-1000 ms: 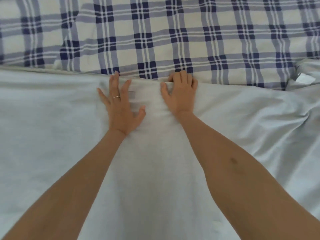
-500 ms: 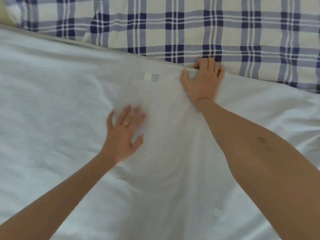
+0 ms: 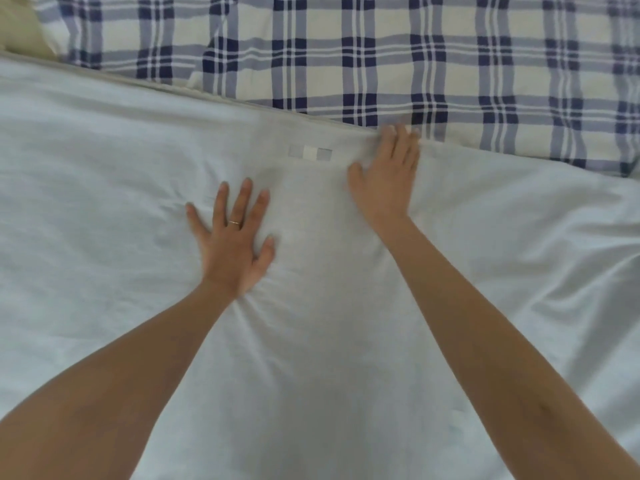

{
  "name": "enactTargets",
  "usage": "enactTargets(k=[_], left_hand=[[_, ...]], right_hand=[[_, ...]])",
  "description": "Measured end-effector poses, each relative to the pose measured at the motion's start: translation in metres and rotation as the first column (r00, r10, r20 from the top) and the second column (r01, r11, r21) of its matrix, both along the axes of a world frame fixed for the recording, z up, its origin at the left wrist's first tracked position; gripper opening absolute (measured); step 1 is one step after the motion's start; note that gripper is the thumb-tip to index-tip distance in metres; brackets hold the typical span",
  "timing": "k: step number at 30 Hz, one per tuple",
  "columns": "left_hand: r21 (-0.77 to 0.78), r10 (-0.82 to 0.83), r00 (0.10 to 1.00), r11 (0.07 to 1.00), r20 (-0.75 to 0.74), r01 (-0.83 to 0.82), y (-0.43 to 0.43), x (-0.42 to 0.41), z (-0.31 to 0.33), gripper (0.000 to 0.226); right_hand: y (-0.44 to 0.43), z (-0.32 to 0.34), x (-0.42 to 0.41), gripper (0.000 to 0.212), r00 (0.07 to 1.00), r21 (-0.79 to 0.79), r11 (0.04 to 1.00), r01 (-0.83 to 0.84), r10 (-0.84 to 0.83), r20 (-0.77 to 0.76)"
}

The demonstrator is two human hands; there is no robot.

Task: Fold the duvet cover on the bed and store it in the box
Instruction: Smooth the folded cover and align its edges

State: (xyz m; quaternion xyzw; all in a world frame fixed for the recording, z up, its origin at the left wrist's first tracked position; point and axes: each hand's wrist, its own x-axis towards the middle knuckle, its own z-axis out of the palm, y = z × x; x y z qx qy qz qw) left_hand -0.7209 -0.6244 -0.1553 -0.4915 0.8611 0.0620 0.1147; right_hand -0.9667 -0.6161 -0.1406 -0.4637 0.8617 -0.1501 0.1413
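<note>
Head view: the cover (image 3: 104, 202) is pale, near white with a faint blue cast, and lies spread on the bed. It fills the picture from 9 o'clock through 6 to 3. Its far edge runs as a slanted line from 10 o'clock down to 2 o'clock, and past it a blue and cream plaid sheet (image 3: 381, 64) takes up the 12 o'clock band. A cream cloth (image 3: 17, 26) shows in the corner at 10 o'clock. The cover is mostly smooth at 9 o'clock, with soft creases fanning out from the left wrist and deeper folds at 3 to 4 o'clock. A small blurred patch (image 3: 310, 153) sits on it just inside the far edge, at 12 o'clock from the middle.

The left hand (image 3: 232, 240) lies flat on the cover at centre, palm down, fingers spread wide, a thin ring (image 3: 234, 222) on one finger; it holds nothing. The right hand (image 3: 388, 178) is at 1 o'clock from it, palm down with fingers straight and close together, and its blurred tips reach the cover's far edge beside the patch.

Against half a second ago, the left hand has slid a little toward 11 o'clock and its fingers are fanned wider. The right hand, whose fingers then looked bent at the edge, now lies flatter. A second ago both hands were side by side at that edge.
</note>
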Motion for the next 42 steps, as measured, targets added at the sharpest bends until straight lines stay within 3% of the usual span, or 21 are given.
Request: enactTargets(k=[2, 4, 5, 7, 9, 10, 11, 12, 14, 17, 19, 22, 24, 27, 30, 33, 35, 37, 38, 40, 42], left_hand=[[-0.006, -0.008, 1.0, 1.0, -0.015, 0.008, 0.001, 0.003, -0.002, 0.07], [-0.023, -0.027, 1.0, 0.999, -0.009, 0.026, 0.002, 0.005, -0.005, 0.07], [-0.033, -0.024, 1.0, 0.999, -0.008, 0.024, 0.001, 0.005, -0.006, 0.07], [-0.044, -0.015, 1.0, 0.999, -0.014, 0.014, -0.001, 0.004, -0.008, 0.07], [-0.038, -0.003, 1.0, 0.999, -0.007, 0.003, -0.001, 0.004, -0.008, 0.068], [-0.027, 0.009, 1.0, 1.0, -0.002, -0.009, 0.001, 0.004, -0.007, 0.068], [-0.016, 0.019, 1.0, 1.0, 0.005, -0.019, 0.001, 0.003, -0.007, 0.068], [-0.008, 0.014, 1.0, 1.0, 0.014, -0.014, -0.001, 0.0, -0.006, 0.068], [0.026, 0.027, 1.0, 0.999, 0.016, -0.027, -0.003, -0.006, 0.002, 0.066], [0.062, 0.13, 0.99, 0.99, -0.055, -0.126, 0.023, -0.013, 0.023, 0.064], [0.043, 0.056, 0.99, 0.998, -0.13, -0.051, 0.071, -0.008, 0.032, 0.059], [0.029, -0.178, 0.959, 0.982, -0.22, 0.189, 0.155, 0.028, 0.032, 0.053], [0.022, -0.221, 0.945, 0.972, -0.239, 0.233, 0.196, 0.059, 0.022, 0.051], [0.076, -0.23, 0.958, 0.966, -0.173, 0.246, 0.233, 0.083, 0.018, 0.057], [0.244, -0.174, 0.98, 0.95, -0.099, 0.193, 0.264, 0.07, 0.023, 0.065], [0.391, -0.295, 0.954, 0.872, -0.059, 0.294, 0.302, 0.057, 0.031, 0.076], [0.434, -0.506, 0.856, 0.752, -0.103, 0.497, 0.328, 0.055, 0.036, 0.085], [0.461, -0.663, 0.739, 0.623, -0.119, 0.632, 0.339, 0.056, 0.044, 0.088], [0.467, -0.707, 0.698, 0.582, -0.112, 0.665, 0.339, 0.054, 0.049, 0.087], [0.507, -0.713, 0.696, 0.571, -0.083, 0.646, 0.332, 0.053, 0.059, 0.089], [0.49, -0.669, 0.74, 0.623, -0.071, 0.61, 0.319, 0.047, 0.067, 0.093]], right_hand=[[0.023, -0.004, 0.032, 0.064, 0.906, 0.09, 0.905, -0.417, 0.421, -0.04], [0.044, -0.009, 0.006, 0.064, 0.797, 0.201, 0.81, -0.551, 0.582, -0.158], [0.05, -0.012, -0.019, 0.064, 0.832, 0.274, 0.842, -0.464, 0.521, -0.192], [0.067, -0.018, -0.077, 0.065, 0.935, 0.386, 0.916, -0.106, 0.225, -0.275], [0.083, -0.005, -0.114, 0.072, 0.952, 0.468, 0.837, 0.284, -0.187, -0.242], [0.088, 0.005, -0.115, 0.076, 0.92, 0.499, 0.773, 0.391, -0.318, -0.227], [0.089, 0.012, -0.106, 0.08, 0.912, 0.501, 0.763, 0.409, -0.333, -0.238], [0.09, 0.018, -0.087, 0.08, 0.934, 0.458, 0.82, 0.343, -0.245, -0.26], [0.093, 0.025, -0.028, 0.072, 0.963, 0.292, 0.956, -0.007, 0.084, -0.254], [0.124, 0.031, 0.076, 0.064, 0.833, 0.17, 0.866, -0.471, 0.5, -0.238], [0.17, 0.026, 0.109, 0.062, 0.79, 0.216, 0.8, -0.56, 0.594, -0.152], [0.264, 0.009, 0.069, 0.062, 0.758, 0.357, 0.74, -0.569, 0.641, -0.121], [0.321, 0.003, -0.001, 0.06, 0.813, 0.449, 0.786, -0.425, 0.549, -0.192], [0.381, 0.025, -0.089, 0.076, 0.972, 0.583, 0.812, 0.026, 0.116, -0.205], [0.391, 0.039, -0.079, 0.088, 0.93, 0.591, 0.719, 0.367, -0.278, -0.24], [0.37, 0.037, -0.003, 0.075, 0.955, 0.44, 0.858, 0.265, -0.17, -0.243], [0.356, 0.037, 0.051, 0.065, 0.977, 0.36, 0.932, -0.052, 0.123, -0.176], [0.368, 0.031, 0.081, 0.06, 0.897, 0.338, 0.867, -0.367, 0.426, -0.119], [0.386, 0.028, 0.08, 0.06, 0.875, 0.374, 0.832, -0.411, 0.474, -0.094], [0.444, 0.022, 0.065, 0.063, 0.947, 0.486, 0.837, -0.252, 0.316, -0.053], [0.499, 0.027, 0.041, 0.069, 0.993, 0.563, 0.822, 0.086, -0.025, -0.115]])
